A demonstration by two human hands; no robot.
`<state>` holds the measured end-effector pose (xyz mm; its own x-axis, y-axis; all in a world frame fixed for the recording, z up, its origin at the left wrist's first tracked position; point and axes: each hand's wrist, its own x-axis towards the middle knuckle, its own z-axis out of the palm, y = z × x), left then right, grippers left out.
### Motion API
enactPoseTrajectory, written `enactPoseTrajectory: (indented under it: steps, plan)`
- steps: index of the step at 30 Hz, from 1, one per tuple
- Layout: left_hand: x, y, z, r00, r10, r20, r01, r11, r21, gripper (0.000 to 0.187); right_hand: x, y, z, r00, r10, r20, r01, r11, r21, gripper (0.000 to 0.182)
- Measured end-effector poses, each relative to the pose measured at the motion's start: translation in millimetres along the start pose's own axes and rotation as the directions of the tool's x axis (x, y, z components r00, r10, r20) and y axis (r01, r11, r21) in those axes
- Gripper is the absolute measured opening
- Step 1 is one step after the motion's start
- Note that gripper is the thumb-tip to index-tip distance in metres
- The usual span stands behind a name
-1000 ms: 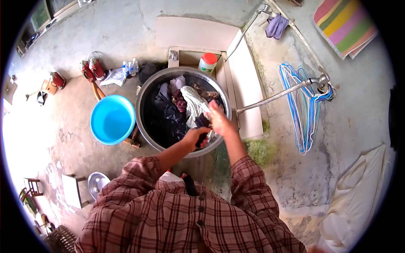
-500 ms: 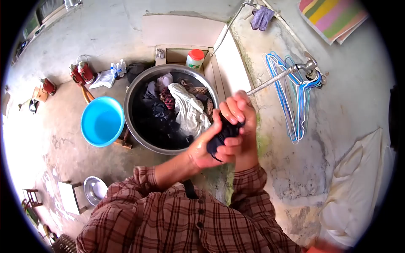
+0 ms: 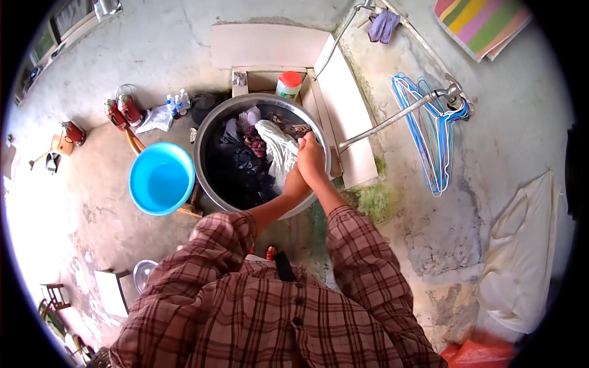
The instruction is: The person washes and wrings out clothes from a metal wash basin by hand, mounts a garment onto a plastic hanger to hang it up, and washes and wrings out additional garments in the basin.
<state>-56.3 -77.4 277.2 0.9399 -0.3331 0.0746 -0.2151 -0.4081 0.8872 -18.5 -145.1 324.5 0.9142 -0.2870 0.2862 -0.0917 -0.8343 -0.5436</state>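
Note:
Both hands are close together over the right side of a large metal basin (image 3: 211,195). My right hand (image 3: 311,161) is closed, knuckles up, in front of my left hand (image 3: 296,185). The left hand's fingers are hidden behind the right, and so is anything held between the two. Soaking in dark water in the basin are a white cloth (image 3: 281,150), a dark red patterned cloth (image 3: 254,142), dark clothes (image 3: 242,158) and a pale lilac cloth (image 3: 249,116). A brown patterned cloth (image 3: 297,129) lies just beyond my right hand.
Left of the basin stands a blue tub (image 3: 140,187). A red-lidded jar (image 3: 289,84) is behind the basin. A metal tap pipe (image 3: 392,121) sticks out at right, near hanging blue and white hangers (image 3: 423,138). Red thermoses (image 3: 129,110) stand along the wall.
My hands have moved down and away from me, from in front of the basin to over its right side. The dark cloth they were squeezing is no longer visible between them.

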Motion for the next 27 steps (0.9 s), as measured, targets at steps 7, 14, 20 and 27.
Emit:
enactPoseTrajectory:
  steps: [7, 14, 20, 27]
  plan:
    - [-22, 21, -39, 0.786, -0.387, 0.481, 0.6, 0.294, -0.744, 0.021, 9, -3, -12, 0.842, 0.239, 0.484, -0.52, 0.6, 0.608, 0.048]
    - [-56, 93, -95, 0.643, 0.424, 0.638, 0.753, -0.502, -0.426, 0.037, 12, 0, -97, 0.702, -0.557, 0.444, -0.492, 0.072, 0.868, 0.094]
    - [-82, 161, -95, 0.494, 0.803, 0.332, 0.861, -0.504, -0.063, 0.043, 1, -96, -119, 0.502, -0.795, -0.341, -0.431, -0.572, 0.698, 0.096]
    - [-78, 176, -118, 0.403, 0.844, 0.353, 0.915, -0.361, -0.183, 0.032, 21, -104, -148, 0.255, -0.828, -0.5, -0.552, -0.549, 0.627, 0.022]
